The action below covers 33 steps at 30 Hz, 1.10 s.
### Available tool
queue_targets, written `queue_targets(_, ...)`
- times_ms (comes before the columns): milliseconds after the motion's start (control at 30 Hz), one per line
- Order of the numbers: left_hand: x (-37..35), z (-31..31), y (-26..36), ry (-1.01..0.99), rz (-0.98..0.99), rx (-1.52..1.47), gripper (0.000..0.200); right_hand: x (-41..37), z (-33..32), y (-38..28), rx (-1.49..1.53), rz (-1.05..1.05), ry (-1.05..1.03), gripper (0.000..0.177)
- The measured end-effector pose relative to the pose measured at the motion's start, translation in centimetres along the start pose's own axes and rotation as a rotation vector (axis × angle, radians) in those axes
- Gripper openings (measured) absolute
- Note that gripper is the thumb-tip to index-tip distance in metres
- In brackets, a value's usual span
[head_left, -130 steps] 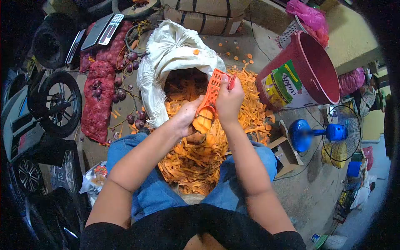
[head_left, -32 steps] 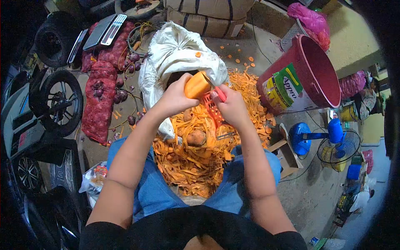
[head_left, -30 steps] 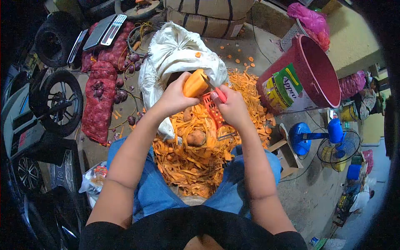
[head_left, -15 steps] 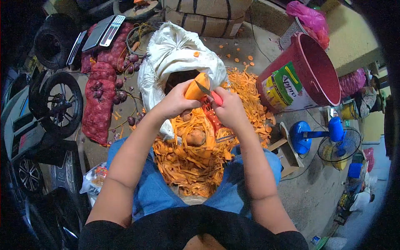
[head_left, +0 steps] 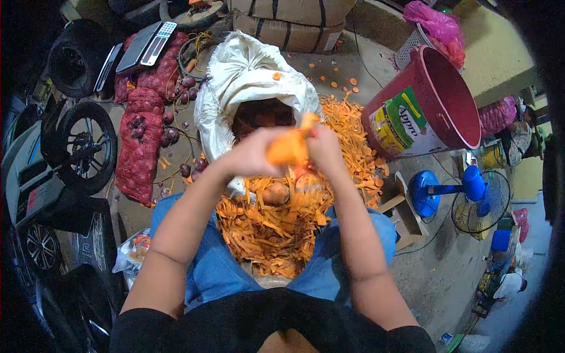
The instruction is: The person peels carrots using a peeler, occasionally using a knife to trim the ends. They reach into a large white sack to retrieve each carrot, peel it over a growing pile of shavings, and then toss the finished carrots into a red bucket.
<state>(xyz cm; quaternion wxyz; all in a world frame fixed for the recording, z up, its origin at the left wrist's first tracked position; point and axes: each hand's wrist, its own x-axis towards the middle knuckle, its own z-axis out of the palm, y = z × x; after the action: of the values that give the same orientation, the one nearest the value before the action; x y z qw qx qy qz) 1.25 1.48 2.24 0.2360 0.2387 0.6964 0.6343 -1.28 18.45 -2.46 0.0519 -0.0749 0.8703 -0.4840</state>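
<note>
A thick peeled carrot, smeared by motion, is gripped in my left hand over the heap. My right hand is closed round the knife; only a bit of its red handle shows and its blade is lost in the blur. A piece of orange flesh shows at the carrot's far end, by my right fingers. Under both hands spreads a heap of carrot peelings, with an unpeeled carrot lying on it. Beyond stands a white woven sack, its mouth open towards me.
A maroon bucket leans at the right, near a blue fan and a cardboard box. Red net bags of onions lie at the left, under a scale. Motorbike wheels stand further left.
The knife blade, clear against the carrot's end before, is now blurred. The carrot has tipped lower and a piece of it stands apart at the end. My right hand has risen slightly.
</note>
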Motion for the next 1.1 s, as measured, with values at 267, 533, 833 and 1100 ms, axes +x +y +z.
queue_targets(267, -0.5, 0.4, 0.4, -0.019, -0.062, -0.261, 0.045, 1.5, 1.7, 3.4, -0.167, 0.194, -0.055, 0.021)
queue_targets(533, -0.5, 0.9, -0.3, 0.046, -0.137, -0.651, 0.027, 1.2, 0.6, 1.7, 0.049, 0.139, 0.019, 0.016)
queue_targets(833, 1.7, 2.0, -11.2, 0.216, -0.515, 0.388, 0.044, 0.5, -12.3, 1.8, 0.668, 0.0, 0.756, 0.016)
queue_targets(1100, 2.7, 6.6, -17.5, -0.466, -0.515, 0.925, 0.036, -3.7, -19.6, 1.6, 0.954, -0.054, 0.963, 0.015)
